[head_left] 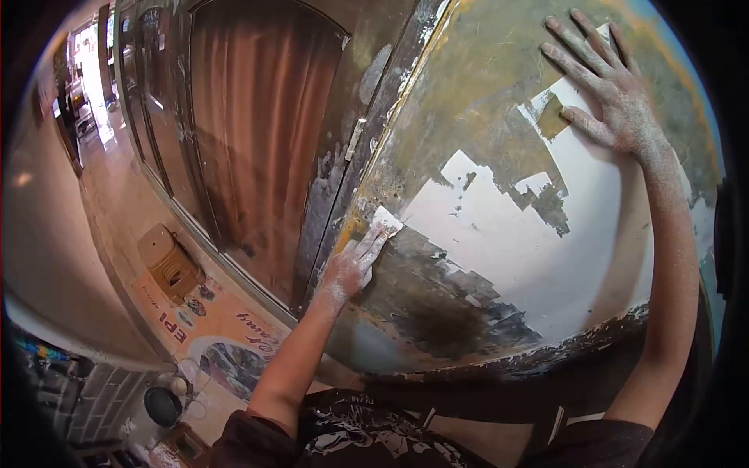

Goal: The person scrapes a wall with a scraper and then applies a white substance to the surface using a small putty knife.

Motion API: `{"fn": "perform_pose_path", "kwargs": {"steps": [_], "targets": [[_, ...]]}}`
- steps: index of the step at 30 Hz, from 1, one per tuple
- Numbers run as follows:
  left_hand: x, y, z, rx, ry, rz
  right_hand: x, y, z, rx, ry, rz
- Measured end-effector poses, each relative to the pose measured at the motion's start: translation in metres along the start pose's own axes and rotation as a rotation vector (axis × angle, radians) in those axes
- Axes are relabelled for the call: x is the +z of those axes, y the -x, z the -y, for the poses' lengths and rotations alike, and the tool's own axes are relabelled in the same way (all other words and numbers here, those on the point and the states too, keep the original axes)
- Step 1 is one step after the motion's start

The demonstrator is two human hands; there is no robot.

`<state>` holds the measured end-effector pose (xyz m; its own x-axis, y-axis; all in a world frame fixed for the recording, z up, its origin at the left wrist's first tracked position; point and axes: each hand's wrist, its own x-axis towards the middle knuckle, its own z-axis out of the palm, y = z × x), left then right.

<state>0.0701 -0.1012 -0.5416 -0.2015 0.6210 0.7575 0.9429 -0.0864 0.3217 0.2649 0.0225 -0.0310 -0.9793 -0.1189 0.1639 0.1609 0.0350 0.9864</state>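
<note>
My left hand [353,269], dusty with white powder, is closed on a small flat white-coated piece [387,221] and presses it to the surface. Its exact kind is hidden by the white coating and my fingers. It touches near the left edge of a worn, olive-brown panel [499,129]. A ragged white layer [476,222] spreads over the panel's middle and right, next to that piece. Higher up on the right, my right hand [612,105] lies open with fingers spread against the panel, partly over the white layer. White dust covers it and the forearm.
Left of the panel stands a dark frame with a brown curtain [257,117]. On the floor are a brown plastic stool [169,264], a printed orange banner [222,331] and a black bowl [162,406]. A bright opening [90,62] lies at the far upper left.
</note>
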Motion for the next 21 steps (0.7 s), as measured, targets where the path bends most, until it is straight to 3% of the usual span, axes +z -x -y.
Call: {"fn": "perform_pose_path", "kwargs": {"steps": [3, 5, 10, 12, 18, 21], "targets": [[0.000, -0.003, 0.001, -0.029, 0.065, 0.010, -0.030, -0.007, 0.001, -0.029, -0.199, 0.213], [0.004, -0.002, 0.003, -0.031, 0.050, 0.026, -0.036, -0.007, 0.010, 0.067, -0.247, 0.218], [-0.003, -0.003, 0.004, -0.023, -0.006, 0.036, -0.017, -0.003, -0.004, -0.029, -0.169, 0.209], [-0.003, -0.002, 0.005, -0.019, -0.013, 0.030, 0.001, -0.001, -0.005, -0.066, -0.035, -0.053], [-0.010, -0.005, 0.003, -0.047, -0.048, 0.118, -0.012, -0.001, 0.000, -0.010, -0.100, -0.005], [-0.009, -0.005, 0.003, -0.076, -0.067, 0.153, -0.021, -0.003, -0.001, 0.041, -0.235, 0.181]]}}
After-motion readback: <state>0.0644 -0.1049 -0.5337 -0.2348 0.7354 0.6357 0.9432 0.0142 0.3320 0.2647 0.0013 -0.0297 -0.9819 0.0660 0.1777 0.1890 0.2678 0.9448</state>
